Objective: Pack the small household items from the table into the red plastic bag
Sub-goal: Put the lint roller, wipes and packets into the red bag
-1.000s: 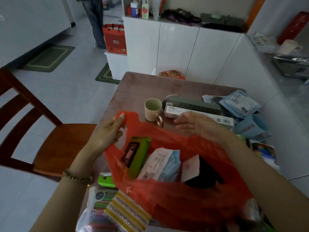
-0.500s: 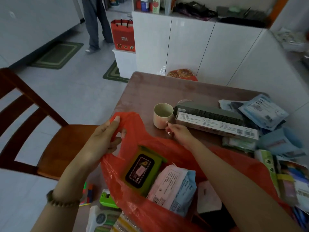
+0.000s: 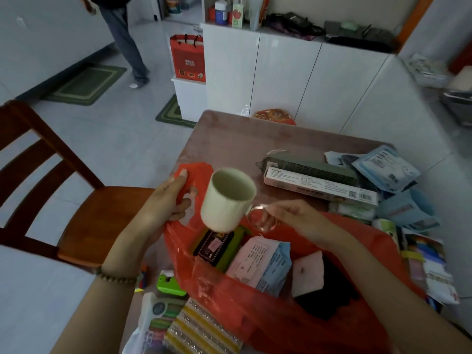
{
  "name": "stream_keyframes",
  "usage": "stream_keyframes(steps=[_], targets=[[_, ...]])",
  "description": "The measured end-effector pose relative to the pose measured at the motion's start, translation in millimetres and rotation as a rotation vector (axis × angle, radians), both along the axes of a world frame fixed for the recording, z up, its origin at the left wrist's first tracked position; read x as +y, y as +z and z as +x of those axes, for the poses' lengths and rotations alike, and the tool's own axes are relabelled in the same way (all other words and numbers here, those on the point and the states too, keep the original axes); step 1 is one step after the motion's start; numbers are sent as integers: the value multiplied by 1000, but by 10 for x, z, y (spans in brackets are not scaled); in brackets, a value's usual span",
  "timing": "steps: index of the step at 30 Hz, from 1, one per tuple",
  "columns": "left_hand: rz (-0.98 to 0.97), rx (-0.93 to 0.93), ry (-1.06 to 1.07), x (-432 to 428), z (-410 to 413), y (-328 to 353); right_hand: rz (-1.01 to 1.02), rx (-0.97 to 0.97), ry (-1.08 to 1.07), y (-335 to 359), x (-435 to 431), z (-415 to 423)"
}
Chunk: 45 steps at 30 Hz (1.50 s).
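At the bottom of the frame the red plastic bag (image 3: 255,315) is sagging open on the table (image 3: 242,139), its near wall slumping beside a pack of striped sponges (image 3: 201,330). Inside, a green packet (image 3: 217,246) and a pink-and-blue packet (image 3: 258,261) are lying flat.

Just above them, mid-frame, the right hand (image 3: 288,218) is pinching the shiny handle of a cream mug (image 3: 227,200) with curled fingers. The mug is hanging tilted over the bag's mouth. At centre left the left hand (image 3: 163,203) is gripping the bag's handle loop, its fingers closed round it, and is holding that side up.

The mug is dangling from a light pinch, so it could swing, slip and drop hard onto the packets. If the loop slackens, the thin mouth may fold shut beneath it.

Farther right, a long white box (image 3: 319,186) and blue packets (image 3: 383,169) are lying unpacked. They are crowding the bag's far edge and could snag it.
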<state>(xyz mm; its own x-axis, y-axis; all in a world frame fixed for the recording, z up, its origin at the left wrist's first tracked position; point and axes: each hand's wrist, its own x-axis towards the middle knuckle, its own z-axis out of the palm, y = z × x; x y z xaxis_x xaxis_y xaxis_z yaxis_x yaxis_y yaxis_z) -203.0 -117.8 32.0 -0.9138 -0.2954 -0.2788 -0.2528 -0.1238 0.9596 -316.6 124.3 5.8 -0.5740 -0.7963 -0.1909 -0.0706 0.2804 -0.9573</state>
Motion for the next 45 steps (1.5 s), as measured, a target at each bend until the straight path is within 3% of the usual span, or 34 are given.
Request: stream_keyframes(steps=[5, 14, 18, 21, 27, 30, 35, 41, 45], targets=[[-40, 15, -47, 79, 26, -16, 185, 38, 102, -241, -74, 182], [-32, 27, -102, 203, -284, 24, 185, 136, -54, -114, 267, -133], [-62, 28, -104, 137, -535, 28, 127, 149, -282, -36, 342, -595], [-88, 11, -90, 70, -714, -16, 340, 322, -309, -213, 388, -1099], [-80, -6, -115, -2, -989, -174, 644, 469, -184, -749, 276, -1864], [-60, -16, -124, -11, -1005, -233, 864, 600, -89, -954, 238, -2079], [-83, -14, -113, -33, -1021, -285, 1045, 783, 11, -1006, 160, -2243], [-46, -20, -113, 57, -999, -230, 977, 839, -1, -970, 123, -2144], [-55, -25, -97, 77, -894, -109, 744, 868, -149, -595, 108, -1976]])
